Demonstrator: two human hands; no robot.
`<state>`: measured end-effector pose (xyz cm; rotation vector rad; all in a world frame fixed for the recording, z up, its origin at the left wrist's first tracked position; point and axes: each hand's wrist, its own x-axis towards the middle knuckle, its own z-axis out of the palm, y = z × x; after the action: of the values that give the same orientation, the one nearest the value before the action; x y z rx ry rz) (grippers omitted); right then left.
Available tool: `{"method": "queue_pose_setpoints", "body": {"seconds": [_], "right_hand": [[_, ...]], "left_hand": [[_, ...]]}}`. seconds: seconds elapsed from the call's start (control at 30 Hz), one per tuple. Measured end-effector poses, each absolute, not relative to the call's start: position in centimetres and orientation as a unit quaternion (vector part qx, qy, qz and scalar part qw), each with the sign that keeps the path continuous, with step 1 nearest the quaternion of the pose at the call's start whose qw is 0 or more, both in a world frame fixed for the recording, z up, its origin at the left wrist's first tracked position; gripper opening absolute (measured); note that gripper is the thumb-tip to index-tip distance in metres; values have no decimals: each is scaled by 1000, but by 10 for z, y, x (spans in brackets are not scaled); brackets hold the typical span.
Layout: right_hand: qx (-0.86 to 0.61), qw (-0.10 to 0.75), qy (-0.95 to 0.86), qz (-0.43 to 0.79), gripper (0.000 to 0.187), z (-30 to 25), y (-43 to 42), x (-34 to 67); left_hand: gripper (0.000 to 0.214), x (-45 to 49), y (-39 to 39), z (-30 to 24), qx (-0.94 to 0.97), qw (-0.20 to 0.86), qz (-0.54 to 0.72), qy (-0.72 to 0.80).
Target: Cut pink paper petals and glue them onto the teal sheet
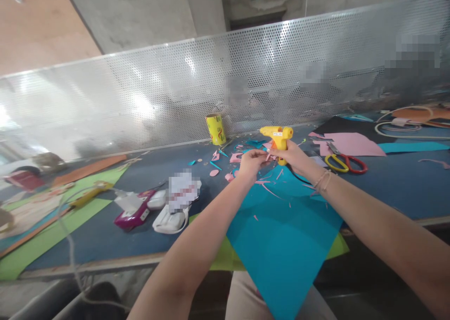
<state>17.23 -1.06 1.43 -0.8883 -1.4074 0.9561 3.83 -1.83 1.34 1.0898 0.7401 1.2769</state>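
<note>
My left hand (253, 164) is closed, with its fingertips pinching a small pink paper piece (269, 155). Just to its right, my right hand (296, 156) is wrapped around the handle of a yellow hot glue gun (277, 133), whose nozzle points left. Its fingertips come close to the pink piece; whether they touch it I cannot tell. Below both hands a large blue sheet (284, 221) lies with one corner hanging over the table's front edge. Thin pink scraps (269, 188) are scattered on it, and a green sheet (228, 256) shows underneath.
Scissors (346, 163) with yellow and red handles lie right, beside pink paper (351, 143). A yellow cardboard tube (215, 129) stands by the perforated metal screen (168, 85). Left are a purple power strip (135, 212), a white case (170, 220) and a loose cable (70, 245).
</note>
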Motion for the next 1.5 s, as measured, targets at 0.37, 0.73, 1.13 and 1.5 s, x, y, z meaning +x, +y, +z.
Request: {"method": "queue_pose_setpoints", "body": {"seconds": [0.37, 0.73, 1.13, 1.5], "right_hand": [[-392, 595, -596, 370, 33, 16, -13, 173], [-384, 604, -594, 367, 30, 14, -8, 174], [-398, 607, -590, 355, 30, 16, -11, 174], [-403, 602, -599, 341, 26, 26, -16, 178]], "left_hand": [[11, 39, -21, 16, 485, 635, 529, 284], [13, 38, -18, 16, 460, 668, 513, 281], [10, 38, -19, 14, 465, 665, 515, 274], [8, 30, -11, 17, 400, 684, 548, 268]]}}
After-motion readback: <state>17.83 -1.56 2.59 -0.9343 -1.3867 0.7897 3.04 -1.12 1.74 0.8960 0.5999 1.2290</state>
